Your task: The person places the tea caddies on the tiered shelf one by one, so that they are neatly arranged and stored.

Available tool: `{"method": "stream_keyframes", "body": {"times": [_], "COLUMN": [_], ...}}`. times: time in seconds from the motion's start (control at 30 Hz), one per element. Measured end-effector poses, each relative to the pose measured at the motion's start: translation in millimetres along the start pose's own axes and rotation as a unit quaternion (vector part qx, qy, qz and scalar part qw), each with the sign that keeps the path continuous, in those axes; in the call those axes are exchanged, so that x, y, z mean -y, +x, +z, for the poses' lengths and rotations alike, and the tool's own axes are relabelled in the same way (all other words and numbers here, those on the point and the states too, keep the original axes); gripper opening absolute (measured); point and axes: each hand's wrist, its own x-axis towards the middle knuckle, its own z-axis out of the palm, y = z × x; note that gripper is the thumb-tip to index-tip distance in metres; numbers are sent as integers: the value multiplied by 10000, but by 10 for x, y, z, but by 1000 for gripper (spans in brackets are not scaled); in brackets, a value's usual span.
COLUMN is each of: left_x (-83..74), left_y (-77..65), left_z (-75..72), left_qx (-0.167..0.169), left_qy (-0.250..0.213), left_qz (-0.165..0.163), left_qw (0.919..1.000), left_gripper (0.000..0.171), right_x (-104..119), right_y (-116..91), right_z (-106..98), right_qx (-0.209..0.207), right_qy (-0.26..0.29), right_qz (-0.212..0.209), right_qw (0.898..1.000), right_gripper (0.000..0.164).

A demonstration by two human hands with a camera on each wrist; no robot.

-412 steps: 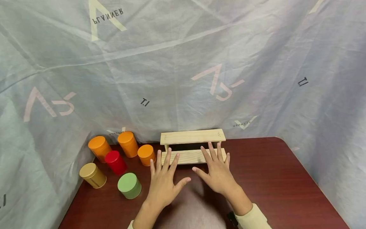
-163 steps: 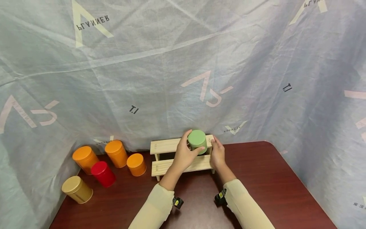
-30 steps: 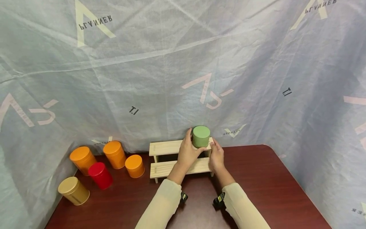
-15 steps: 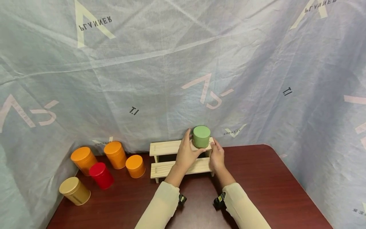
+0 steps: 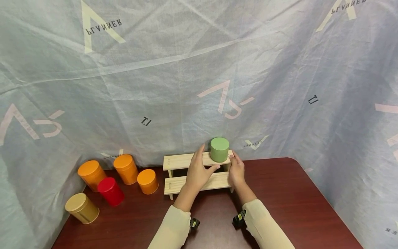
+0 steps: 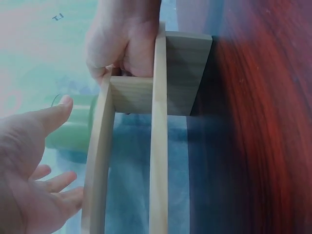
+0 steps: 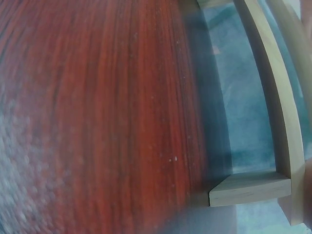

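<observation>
A green round tin stands upright near the right end of the upper step of a two-tier wooden rack. My left hand is just left of the tin, thumb and fingers spread apart with a gap to it. In the left wrist view the left hand's thumb overlaps the green tin in front of the upper board. At the rack's right end my right hand grips the upper board's edge, thumb in front. In the right wrist view, the rack shows but most of that hand is hidden.
Left on the dark red table stand more tins: a red tin, a gold tin, and three orange ones, the shortest orange tin nearest the rack. A grey printed cloth hangs close behind the rack.
Earlier the green tin stood on the table at left; it came onto the upper step in the left hand. Just now the left fingers have let go and drawn left. The right hand stays put.
</observation>
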Motion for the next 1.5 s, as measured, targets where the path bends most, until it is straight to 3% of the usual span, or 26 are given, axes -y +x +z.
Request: {"method": "stream_keyframes", "body": {"times": [0.47,0.73,1.3,1.5], "left_x": [29,103,338,422], "left_y": [-156,-275,-402,-411], "left_z": [-307,-566,-987,-1103], "left_qx": [-689,-1057,-1151,-1268], "left_qy": [-182,-247,32,606], "left_qz": [-115,-385,-886,-1251], "left_qw": [9974,9933,9894,9821], "left_gripper": [70,60,59,74], "right_x": [44,21,-27,-33], "right_y": [32,14,21,34], "right_z": [-16,-23,1,-15], "right_qx": [205,137,155,129], "right_qy": [-59,-255,-177,-266], "right_qz": [-154,138,28,35], "right_qw": [9997,9995,9997,9996], "right_gripper": [51,51,51,52]}}
